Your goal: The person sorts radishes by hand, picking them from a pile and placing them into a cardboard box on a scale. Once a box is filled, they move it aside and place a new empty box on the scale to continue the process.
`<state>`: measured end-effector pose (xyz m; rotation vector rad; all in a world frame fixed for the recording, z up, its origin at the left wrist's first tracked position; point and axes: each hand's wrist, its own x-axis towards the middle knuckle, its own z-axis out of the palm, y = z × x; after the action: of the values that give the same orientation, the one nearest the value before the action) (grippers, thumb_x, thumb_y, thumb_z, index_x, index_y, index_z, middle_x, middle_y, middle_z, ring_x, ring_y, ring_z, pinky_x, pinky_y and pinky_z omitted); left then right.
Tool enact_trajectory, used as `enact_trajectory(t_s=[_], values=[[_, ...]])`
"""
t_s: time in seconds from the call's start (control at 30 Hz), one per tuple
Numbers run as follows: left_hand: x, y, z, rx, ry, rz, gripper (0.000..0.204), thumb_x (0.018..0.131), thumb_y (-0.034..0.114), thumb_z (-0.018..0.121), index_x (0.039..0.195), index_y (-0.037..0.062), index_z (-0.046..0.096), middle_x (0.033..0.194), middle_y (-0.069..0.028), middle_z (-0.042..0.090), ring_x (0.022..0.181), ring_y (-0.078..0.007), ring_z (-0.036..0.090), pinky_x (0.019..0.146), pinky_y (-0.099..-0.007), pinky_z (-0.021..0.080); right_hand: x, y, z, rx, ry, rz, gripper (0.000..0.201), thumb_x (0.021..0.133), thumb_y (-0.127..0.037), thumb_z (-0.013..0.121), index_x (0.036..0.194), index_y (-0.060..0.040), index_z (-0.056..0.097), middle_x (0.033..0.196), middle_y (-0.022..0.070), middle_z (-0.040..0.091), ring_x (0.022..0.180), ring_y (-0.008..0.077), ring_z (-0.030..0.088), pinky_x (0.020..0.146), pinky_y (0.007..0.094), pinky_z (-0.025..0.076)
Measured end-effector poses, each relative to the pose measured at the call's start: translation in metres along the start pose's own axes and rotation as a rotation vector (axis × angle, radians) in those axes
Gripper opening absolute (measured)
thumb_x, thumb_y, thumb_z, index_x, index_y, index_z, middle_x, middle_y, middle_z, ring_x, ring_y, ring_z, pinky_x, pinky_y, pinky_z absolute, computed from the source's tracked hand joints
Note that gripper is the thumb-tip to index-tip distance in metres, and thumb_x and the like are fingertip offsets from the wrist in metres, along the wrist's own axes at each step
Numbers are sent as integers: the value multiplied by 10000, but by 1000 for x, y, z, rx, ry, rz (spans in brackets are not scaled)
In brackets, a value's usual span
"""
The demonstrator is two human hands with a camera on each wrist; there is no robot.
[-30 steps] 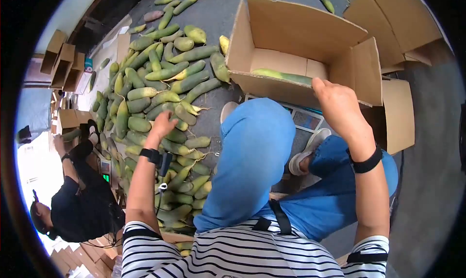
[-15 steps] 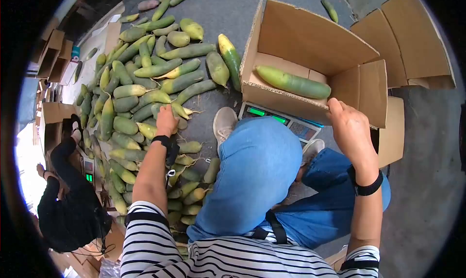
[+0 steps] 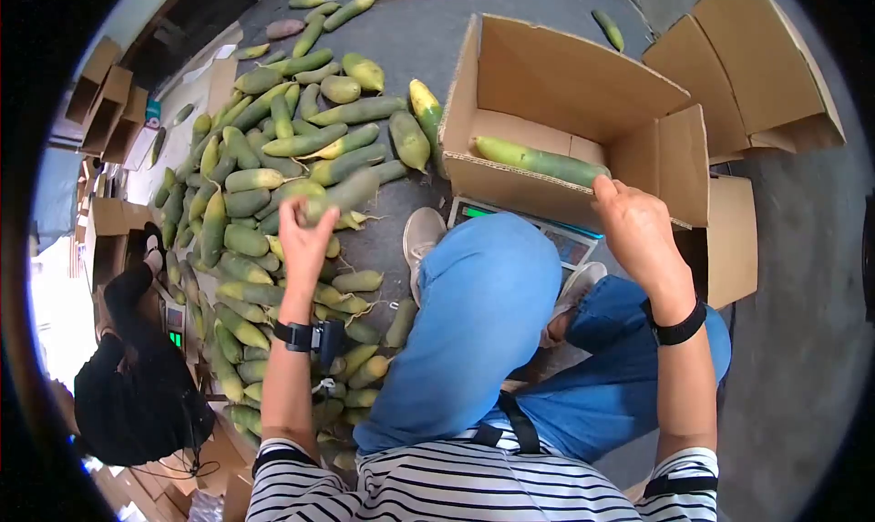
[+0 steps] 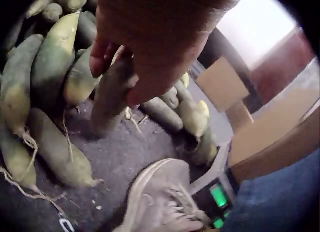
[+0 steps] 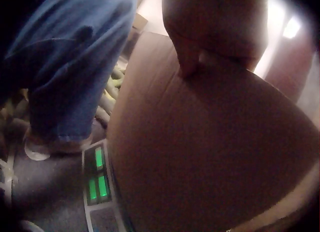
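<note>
In the head view my left hand [image 3: 305,240] pinches a green radish [image 3: 354,192], blurred, over the heap of green radishes [image 3: 246,240]. The left wrist view shows that dusky radish [image 4: 111,99] between thumb and fingers, pointing down toward the grey floor. My right hand [image 3: 638,230] grips the near top edge of an open cardboard box [image 3: 583,71], thumb outside on its wall in the right wrist view. One large green radish [image 3: 538,161] lies along the bottom of the box.
Under the box is a scale [image 3: 567,245] with lit green displays. My shoe [image 3: 424,240] stands between heap and scale. More cardboard boxes [image 3: 747,57] stand at the right. A lone radish [image 3: 608,30] lies beyond the box. Another person [image 3: 137,394] sits at far left.
My left hand reached down into the heap and has come up with a radish, now tilted to the right. The right hand has stayed at the box's near edge.
</note>
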<state>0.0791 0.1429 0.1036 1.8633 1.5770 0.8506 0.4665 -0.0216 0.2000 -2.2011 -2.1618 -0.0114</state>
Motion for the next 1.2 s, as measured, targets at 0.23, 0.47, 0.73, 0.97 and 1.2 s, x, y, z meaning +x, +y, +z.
enact_trajectory(t_s=[0.23, 0.47, 0.73, 0.97, 1.2], values=[[34, 198, -17, -633, -167, 271, 446, 806, 137, 701, 1134, -27, 448, 1074, -105, 541, 986, -152, 544, 835, -275, 464, -1, -1, -1, -32, 11, -14, 97, 768, -21, 503, 859, -42, 479, 749, 135, 595, 718, 304, 614, 622, 389, 496], [34, 67, 8, -225, -188, -42, 340, 876, 291, 588, 1067, 14, 544, 1037, -128, 589, 934, -218, 591, 801, -332, 479, -3, 0, -2, -27, 0, -19, 69, 793, -48, 496, 857, -39, 475, 749, 136, 597, 740, 304, 616, 625, 392, 494], [-85, -34, 61, 662, -688, 78, 415, 736, 285, 699, 1011, 19, 537, 1025, -174, 553, 955, -340, 555, 804, -442, 464, 3, -10, -9, 83, -42, 6, 127, 812, -69, 576, 838, -26, 459, 770, 180, 601, 735, 346, 608, 623, 431, 480], [-105, -71, 71, 752, -638, 60, 371, 718, 251, 700, 988, 49, 545, 1045, -129, 527, 1011, -314, 525, 769, -462, 449, 4, -12, -12, 83, -45, 13, 135, 819, -81, 581, 846, -27, 460, 774, 183, 604, 741, 361, 606, 623, 440, 480], [-115, -106, 80, 866, -466, 186, 340, 678, 198, 715, 937, 65, 538, 1001, -111, 511, 961, -293, 510, 745, -422, 437, 5, -14, -11, 88, -38, 16, 128, 811, -65, 575, 835, -25, 456, 776, 187, 602, 742, 363, 605, 615, 443, 479]])
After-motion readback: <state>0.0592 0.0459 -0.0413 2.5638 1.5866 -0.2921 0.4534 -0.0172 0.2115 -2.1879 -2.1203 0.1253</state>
